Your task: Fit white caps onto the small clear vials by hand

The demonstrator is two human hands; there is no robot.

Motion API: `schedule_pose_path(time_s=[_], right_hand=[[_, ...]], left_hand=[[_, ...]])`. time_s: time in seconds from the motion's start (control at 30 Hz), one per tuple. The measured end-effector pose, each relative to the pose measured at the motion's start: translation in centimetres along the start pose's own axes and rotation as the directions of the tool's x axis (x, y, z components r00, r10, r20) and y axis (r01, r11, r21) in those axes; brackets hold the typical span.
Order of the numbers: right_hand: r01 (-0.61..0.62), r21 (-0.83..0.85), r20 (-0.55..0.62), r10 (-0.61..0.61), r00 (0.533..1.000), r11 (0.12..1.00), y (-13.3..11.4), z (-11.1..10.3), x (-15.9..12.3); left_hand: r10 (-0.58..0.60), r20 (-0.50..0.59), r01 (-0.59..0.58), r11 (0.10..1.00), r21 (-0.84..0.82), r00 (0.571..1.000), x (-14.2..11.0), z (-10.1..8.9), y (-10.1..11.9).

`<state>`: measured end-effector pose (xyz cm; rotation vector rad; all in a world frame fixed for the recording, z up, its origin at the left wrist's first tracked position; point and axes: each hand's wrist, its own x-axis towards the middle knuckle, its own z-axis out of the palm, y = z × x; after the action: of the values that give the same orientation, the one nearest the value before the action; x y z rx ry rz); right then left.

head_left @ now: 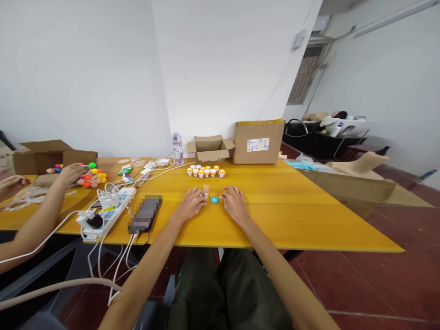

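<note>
My left hand (191,204) rests low over the table, its fingers curled in at the side of a small clear cup (206,194) and seeming to pinch it. A round teal lid-like disc (214,200) with a pale mark lies flat between my hands. Just to the right of the disc, my right hand (235,203) has its fingers loosely bent and apart, with nothing visible in them. Farther back stands a cluster of several small white tubs with orange-and-white tops (206,172).
Behind the tubs are an open carton (211,150), a closed cardboard box (257,144) and a water bottle (178,147). To the left lie a phone (146,214) and a power strip (113,211) with cables. Another person's hand (73,174) works among coloured balls (92,178).
</note>
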<state>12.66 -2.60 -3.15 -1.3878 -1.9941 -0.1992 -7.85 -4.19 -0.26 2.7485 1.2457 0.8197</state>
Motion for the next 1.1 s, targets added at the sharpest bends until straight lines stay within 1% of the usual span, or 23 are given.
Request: schedule_pose_path(time_s=[0.1, 0.3, 0.53, 0.7, 1.1], right_hand=[[-0.007, -0.011, -0.001, 0.007, 1.0, 1.0, -0.15, -0.02, 0.06], [0.008, -0.014, 0.055, -0.007, 0.998, 1.0, -0.18, 0.01, 0.21], [0.014, 0.008, 0.036, -0.014, 0.999, 1.0, 0.12, 0.26, 0.07], [0.008, 0.035, 0.043, -0.009, 0.999, 0.999, -0.17, -0.04, 0.1], [0.044, 0.115, 0.02, -0.047, 0.999, 0.992, -0.62, -0.61, 0.15]], left_hand=[[0.011, 0.011, -0.011, 1.0, 0.014, 1.0, 0.01, -0.1, 0.08], [0.026, 0.027, -0.026, 1.0, 0.016, 0.999, 0.03, -0.22, 0.2], [0.043, 0.036, -0.043, 0.999, 0.009, 0.998, 0.04, -0.2, 0.18], [0.035, 0.028, -0.035, 0.999, 0.017, 0.999, 0.06, -0.19, 0.22], [0.021, 0.016, -0.021, 1.0, -0.004, 1.0, -0.02, -0.32, 0.64]])
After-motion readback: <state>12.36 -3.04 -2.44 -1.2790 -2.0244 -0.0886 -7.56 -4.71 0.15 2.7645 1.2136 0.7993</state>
